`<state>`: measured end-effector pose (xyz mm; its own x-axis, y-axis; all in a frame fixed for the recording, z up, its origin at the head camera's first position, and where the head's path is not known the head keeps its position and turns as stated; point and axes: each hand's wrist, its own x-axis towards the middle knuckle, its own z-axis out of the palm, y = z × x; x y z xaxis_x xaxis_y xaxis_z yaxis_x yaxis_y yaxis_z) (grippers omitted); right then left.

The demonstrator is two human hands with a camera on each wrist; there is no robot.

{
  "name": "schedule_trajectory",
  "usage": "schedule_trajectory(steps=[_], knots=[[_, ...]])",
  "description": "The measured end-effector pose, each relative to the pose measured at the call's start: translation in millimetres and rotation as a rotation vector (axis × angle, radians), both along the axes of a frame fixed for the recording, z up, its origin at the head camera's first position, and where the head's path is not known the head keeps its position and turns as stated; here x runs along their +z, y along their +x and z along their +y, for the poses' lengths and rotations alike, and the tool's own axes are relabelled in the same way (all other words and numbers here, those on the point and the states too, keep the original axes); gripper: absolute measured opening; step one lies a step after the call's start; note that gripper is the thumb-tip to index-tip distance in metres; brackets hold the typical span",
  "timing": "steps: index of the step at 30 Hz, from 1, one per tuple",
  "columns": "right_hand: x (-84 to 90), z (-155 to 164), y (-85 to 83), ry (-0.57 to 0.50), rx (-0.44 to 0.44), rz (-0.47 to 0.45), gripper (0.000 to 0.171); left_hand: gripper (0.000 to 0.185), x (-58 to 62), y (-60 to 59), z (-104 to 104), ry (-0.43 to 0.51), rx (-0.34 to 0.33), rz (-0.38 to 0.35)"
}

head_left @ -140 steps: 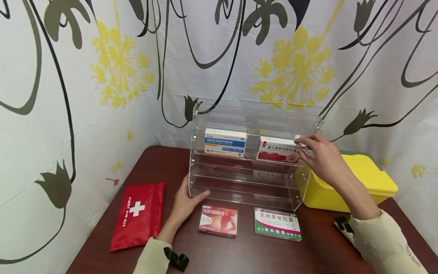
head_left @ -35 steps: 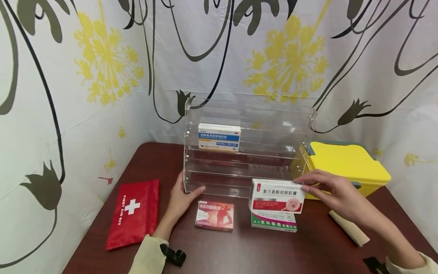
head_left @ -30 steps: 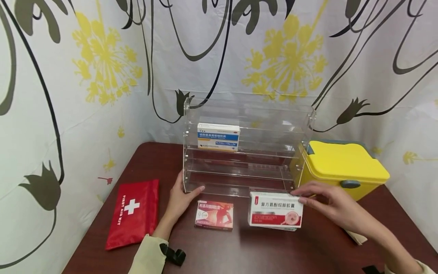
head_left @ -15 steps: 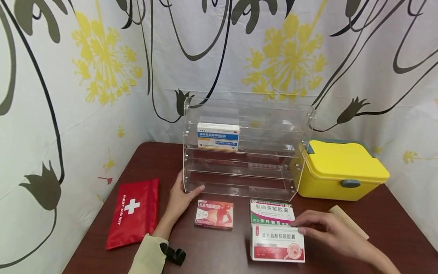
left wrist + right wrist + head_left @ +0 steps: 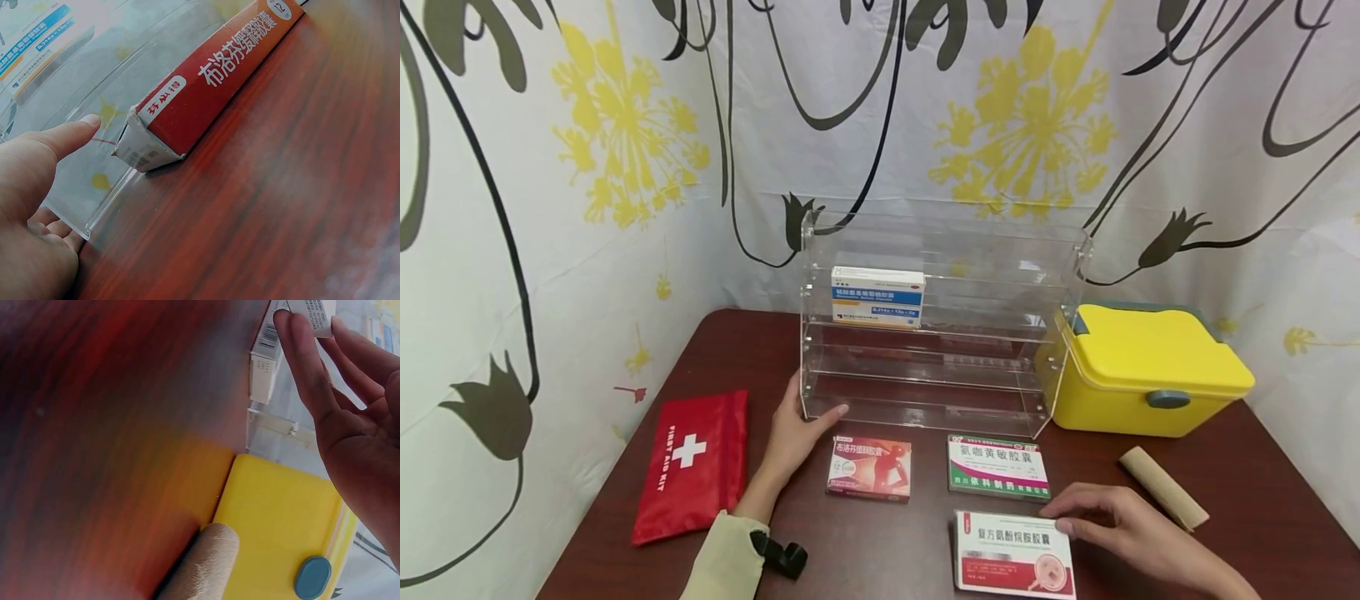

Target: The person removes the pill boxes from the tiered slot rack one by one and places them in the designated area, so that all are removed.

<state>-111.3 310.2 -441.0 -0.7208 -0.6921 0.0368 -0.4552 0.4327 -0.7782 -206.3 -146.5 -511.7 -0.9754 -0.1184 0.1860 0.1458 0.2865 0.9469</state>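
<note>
A white and red medicine box (image 5: 1013, 554) lies flat at the table's front edge. My right hand (image 5: 1075, 518) holds its far right corner between thumb and fingers. My left hand (image 5: 801, 427) grips the front left corner of the clear acrylic rack (image 5: 808, 333), thumb along the front and fingers on the side wall. In the left wrist view the left hand (image 5: 44, 162) lies against the acrylic, close to the pink-red box (image 5: 212, 81). A blue and white box (image 5: 877, 296) stands on the rack's top shelf. The lower shelves hold nothing.
The pink-red box (image 5: 868, 468) and a green and white box (image 5: 997, 467) lie in front of the rack. A red first aid pouch (image 5: 692, 467) lies at the left. A yellow lidded case (image 5: 1142, 367) stands right of the rack, with a tan roll (image 5: 1163, 498) before it.
My right hand took the white and red box off the rack's top shelf, carried it down and toward me, and laid it flat before the green box. The left hand stayed put.
</note>
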Motion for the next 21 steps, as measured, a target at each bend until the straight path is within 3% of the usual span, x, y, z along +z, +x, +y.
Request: schedule_trajectory(steps=[21], knots=[[-12.1,3,-3.0,0.126,-0.115,0.008,0.017,0.093,0.1,0.4,0,-0.01,-0.002,-0.006]])
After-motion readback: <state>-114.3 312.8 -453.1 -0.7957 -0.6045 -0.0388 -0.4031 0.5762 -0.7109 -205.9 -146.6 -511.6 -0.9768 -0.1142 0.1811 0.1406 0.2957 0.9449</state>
